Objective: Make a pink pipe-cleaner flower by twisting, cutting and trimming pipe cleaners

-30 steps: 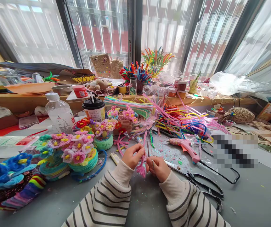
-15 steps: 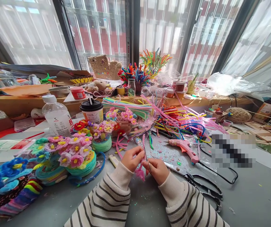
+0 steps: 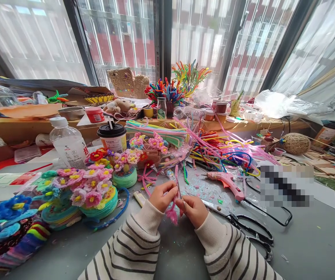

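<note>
Above the middle of the table, my left hand (image 3: 163, 195) is closed, with its fingertips pinching a pink fuzzy pipe cleaner (image 3: 172, 216). One end of that pipe cleaner rises past the fingers and a looped pink part hangs below them. My right hand (image 3: 195, 210) is closed close beside it, gripping a slim dark metal tool (image 3: 179, 189) whose tip points up along the pink stem. Fingers cover the tool's lower part, so its exact kind does not show. Large black-handled scissors (image 3: 250, 229) lie to the right of my right hand.
Pipe-cleaner flower pots (image 3: 97, 198) crowd the left, by a plastic bottle (image 3: 68, 144) and a lidded cup (image 3: 112, 138). A pink glue gun (image 3: 228, 182) lies right of the glitter. Loose pipe cleaners (image 3: 214, 144) pile up behind, before a cluttered wooden ledge (image 3: 144, 123).
The whole view has shifted slightly to the left. Both hands keep nearly the same pose, and the pink looped part hangs slightly differently under the fingers.
</note>
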### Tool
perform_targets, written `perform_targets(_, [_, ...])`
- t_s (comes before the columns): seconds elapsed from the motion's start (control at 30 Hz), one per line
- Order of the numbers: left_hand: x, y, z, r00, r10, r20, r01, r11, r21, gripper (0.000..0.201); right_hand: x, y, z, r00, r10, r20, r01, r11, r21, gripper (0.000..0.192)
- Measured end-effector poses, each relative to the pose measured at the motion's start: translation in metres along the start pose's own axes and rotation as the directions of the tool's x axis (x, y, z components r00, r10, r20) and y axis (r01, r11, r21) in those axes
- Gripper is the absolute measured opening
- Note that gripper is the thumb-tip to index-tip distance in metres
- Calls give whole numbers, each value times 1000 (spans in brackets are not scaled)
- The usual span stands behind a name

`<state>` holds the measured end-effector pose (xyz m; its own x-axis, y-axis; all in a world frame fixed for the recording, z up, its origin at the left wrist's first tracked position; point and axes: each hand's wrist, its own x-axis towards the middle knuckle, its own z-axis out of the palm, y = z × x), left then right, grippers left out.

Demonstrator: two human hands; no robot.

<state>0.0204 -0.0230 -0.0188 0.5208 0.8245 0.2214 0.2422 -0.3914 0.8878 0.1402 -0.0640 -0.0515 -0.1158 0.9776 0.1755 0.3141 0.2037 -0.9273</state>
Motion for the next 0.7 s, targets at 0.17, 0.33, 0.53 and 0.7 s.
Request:
perform_targets(0.17, [1, 0, -1, 1000, 0, -12, 0, 1000, -5, 22, 1, 0, 1, 1000, -2, -2, 2, 1000, -5, 49])
perform_targets(0.33, [-1, 0, 0, 999, -2, 47, 1, 1000, 16, 22, 1, 1, 0, 999, -7, 51, 4, 998, 68, 55])
perform_targets(0.53, [-1, -1, 0, 999, 6, 39, -6, 1000, 7, 22, 1, -2, -1, 999, 14, -35, -13, 1000, 23, 47])
perform_targets(0.7, [-1, -1, -1, 999, -3, 40, 2, 1000, 13, 22, 2, -1, -1, 1000, 14, 11, -15, 997, 73, 50])
